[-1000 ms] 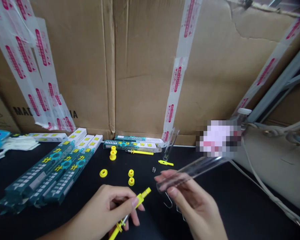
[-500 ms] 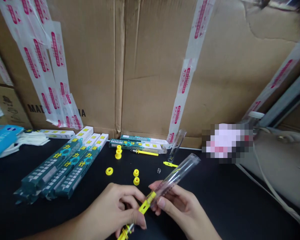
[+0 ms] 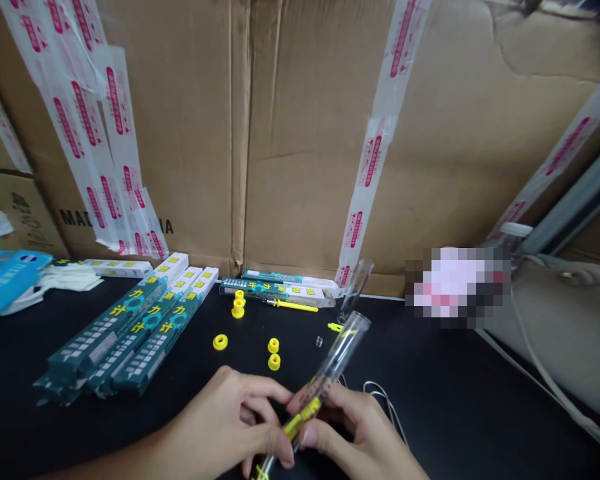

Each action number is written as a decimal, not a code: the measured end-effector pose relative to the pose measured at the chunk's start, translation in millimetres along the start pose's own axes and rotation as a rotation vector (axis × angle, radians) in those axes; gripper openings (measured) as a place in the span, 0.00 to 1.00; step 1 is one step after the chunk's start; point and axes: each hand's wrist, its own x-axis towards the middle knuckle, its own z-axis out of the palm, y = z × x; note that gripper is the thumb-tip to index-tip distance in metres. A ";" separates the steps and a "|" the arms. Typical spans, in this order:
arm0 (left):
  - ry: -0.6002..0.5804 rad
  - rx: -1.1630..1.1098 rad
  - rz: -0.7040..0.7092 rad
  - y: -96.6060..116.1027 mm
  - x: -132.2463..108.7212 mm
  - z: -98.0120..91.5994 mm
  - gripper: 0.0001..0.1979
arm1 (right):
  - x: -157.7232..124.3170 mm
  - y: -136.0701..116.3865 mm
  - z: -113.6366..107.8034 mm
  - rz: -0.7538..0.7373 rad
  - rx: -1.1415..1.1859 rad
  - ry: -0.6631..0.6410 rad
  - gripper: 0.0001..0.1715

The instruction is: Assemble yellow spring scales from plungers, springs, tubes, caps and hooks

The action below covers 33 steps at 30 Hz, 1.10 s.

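My left hand (image 3: 230, 423) is closed on a thin rod with yellow plastic parts (image 3: 300, 420), held low at the bottom centre. My right hand (image 3: 353, 433) grips a clear plastic tube (image 3: 343, 350) that slants up and to the right. The yellow end of the rod sits inside the tube's lower mouth, between my fingertips. Both hands hover just above the black tabletop (image 3: 455, 393). Several small yellow caps (image 3: 273, 353) lie just beyond my hands.
Three long teal boxes (image 3: 130, 333) lie side by side at left, two more (image 3: 275, 288) by the cardboard wall (image 3: 300, 133). A yellow rod (image 3: 290, 305), a second clear tube (image 3: 355, 283), thin wire hooks (image 3: 385, 400) and a blue pack (image 3: 3, 280) lie around.
The tube came down from a raised slant at right and slid over the yellow end of the rod. Both hands drew together and lower.
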 end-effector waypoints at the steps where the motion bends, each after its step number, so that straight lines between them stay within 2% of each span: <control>1: 0.001 0.010 0.008 1.3 -1.1 0.5 0.13 | 0.2 -1.3 0.7 0.011 -0.017 0.005 0.17; 6: 0.017 0.046 0.051 3.7 -1.6 1.0 0.15 | 1.1 -6.7 3.7 0.018 -0.082 0.060 0.15; 14: 0.003 0.028 0.053 4.7 -3.7 -0.2 0.14 | -0.2 -18.4 3.5 -0.094 -0.153 -0.021 0.11; 17: -0.019 0.053 0.068 9.5 -5.7 -1.6 0.17 | -1.8 -15.4 4.8 -0.114 -0.231 0.037 0.10; 19: -0.030 0.052 0.079 10.3 -5.4 -2.5 0.16 | -2.3 -9.1 8.1 -0.082 -0.235 0.078 0.12; 21: -0.016 0.017 0.093 8.1 -3.4 -3.5 0.14 | -1.7 -0.7 13.1 0.011 -0.124 0.102 0.16; 25: 0.083 -0.074 0.120 1.0 3.0 -6.9 0.13 | 0.8 9.9 21.2 0.121 0.160 0.205 0.29; 27: 0.164 -0.104 0.131 0.0 5.7 -9.6 0.15 | 0.1 6.9 21.3 0.116 0.183 0.228 0.30; 30: 0.307 -0.160 0.155 1.9 8.4 -13.7 0.19 | -4.5 -2.7 18.3 0.061 -0.032 0.192 0.26; 33: 0.421 -0.225 0.175 3.7 9.6 -16.5 0.23 | -9.9 -4.8 15.1 -0.028 -0.245 0.074 0.30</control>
